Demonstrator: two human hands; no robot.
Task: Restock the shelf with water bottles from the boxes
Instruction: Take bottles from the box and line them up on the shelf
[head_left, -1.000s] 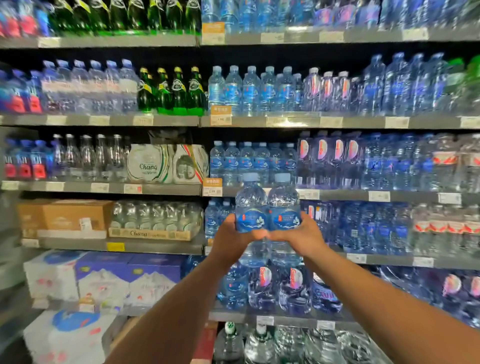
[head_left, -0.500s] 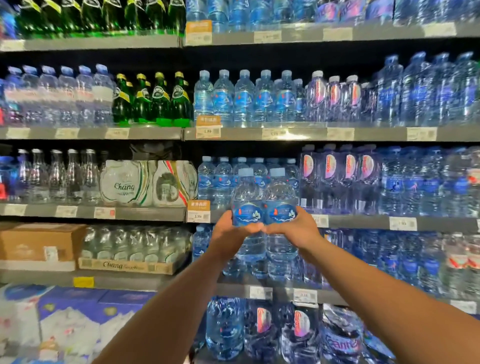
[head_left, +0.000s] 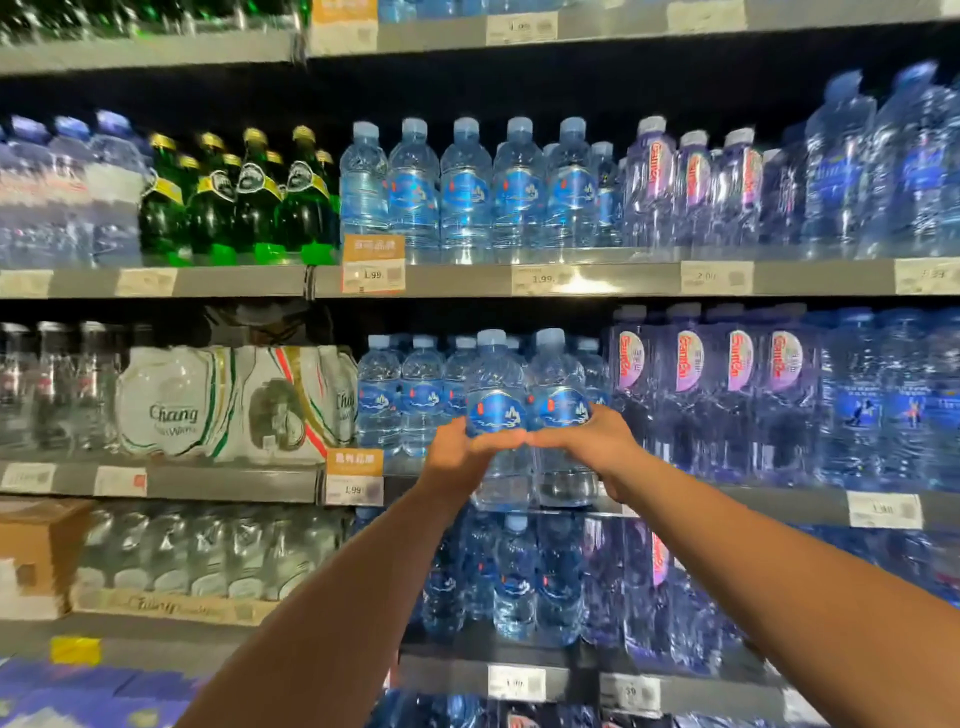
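Plastic bottle pair (head_left: 500, 374) clasped between left hand (head_left: 461, 453), right hand (head_left: 597, 441).

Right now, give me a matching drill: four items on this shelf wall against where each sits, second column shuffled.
Items
1. green glass bottles with yellow neck bands
2. white shrink-wrapped Chang multipacks
3. brown cardboard box
4. two clear plastic water bottles with blue labels

Places
A. gripped by the left hand and right hand
B. far left, on the shelf under the multipacks
C. same shelf as the lower orange price tag, just left of it
D. same shelf as the upper orange price tag, just left of it

Pairs: 1-D, 2-C, 3-B, 4-A
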